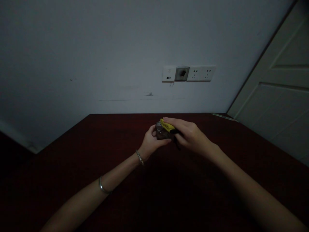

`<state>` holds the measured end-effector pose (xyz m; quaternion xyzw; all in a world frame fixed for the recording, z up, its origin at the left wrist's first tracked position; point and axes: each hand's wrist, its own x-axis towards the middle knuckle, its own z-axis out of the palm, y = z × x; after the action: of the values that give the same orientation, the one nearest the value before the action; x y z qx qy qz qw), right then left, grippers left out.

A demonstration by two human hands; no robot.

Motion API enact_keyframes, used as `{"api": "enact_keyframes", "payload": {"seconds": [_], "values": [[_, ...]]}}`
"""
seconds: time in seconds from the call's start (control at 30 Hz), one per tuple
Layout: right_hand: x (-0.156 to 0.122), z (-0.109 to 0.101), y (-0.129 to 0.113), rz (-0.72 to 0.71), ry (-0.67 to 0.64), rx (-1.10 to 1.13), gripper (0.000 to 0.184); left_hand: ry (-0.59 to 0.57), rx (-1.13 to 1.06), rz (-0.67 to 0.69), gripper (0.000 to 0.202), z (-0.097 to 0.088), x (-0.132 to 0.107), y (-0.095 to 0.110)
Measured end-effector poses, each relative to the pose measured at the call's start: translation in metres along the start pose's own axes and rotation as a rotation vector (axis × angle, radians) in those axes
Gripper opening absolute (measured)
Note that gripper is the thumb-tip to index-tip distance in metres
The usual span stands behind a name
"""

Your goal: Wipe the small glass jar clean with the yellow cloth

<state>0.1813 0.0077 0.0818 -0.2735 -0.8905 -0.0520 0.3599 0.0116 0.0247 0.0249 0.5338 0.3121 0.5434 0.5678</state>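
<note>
Over the dark red tabletop, my left hand (151,140) is closed around a small see-through glass-like object (162,131) that looks brownish in the dim light. Its exact kind cannot be made out. My right hand (190,133) grips a folded yellow cloth (167,125) with a black edge, pressed against the upper right side of that object. A dark strip dangles below the right fingers. The right fingertips are partly hidden behind the cloth. On my left arm are a chain bracelet and a metal bangle.
The dark red table (116,132) meets a pale wall (108,58) at its far edge. Sockets and a switch panel (200,73) are set in the wall. A panelled white door (277,96) stands at the right, with a thin strip (224,117) near the table's back right corner.
</note>
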Motion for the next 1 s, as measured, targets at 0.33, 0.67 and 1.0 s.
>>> {"api": "enact_keyframes", "payload": {"seconds": [0.33,0.67,1.0], "values": [[0.002,0.001,-0.009,-0.081,-0.083,-0.046,0.048,0.067,-0.046,-0.092,0.061,-0.005,0.002,0.002],[-0.001,-0.011,0.008,0.119,0.037,0.003,0.045,0.01,-0.067,-0.188,0.057,0.001,-0.007,0.005],[0.003,-0.015,-0.01,0.083,-0.135,0.056,0.033,0.04,-0.013,-0.134,0.062,-0.004,-0.001,0.0]]}}
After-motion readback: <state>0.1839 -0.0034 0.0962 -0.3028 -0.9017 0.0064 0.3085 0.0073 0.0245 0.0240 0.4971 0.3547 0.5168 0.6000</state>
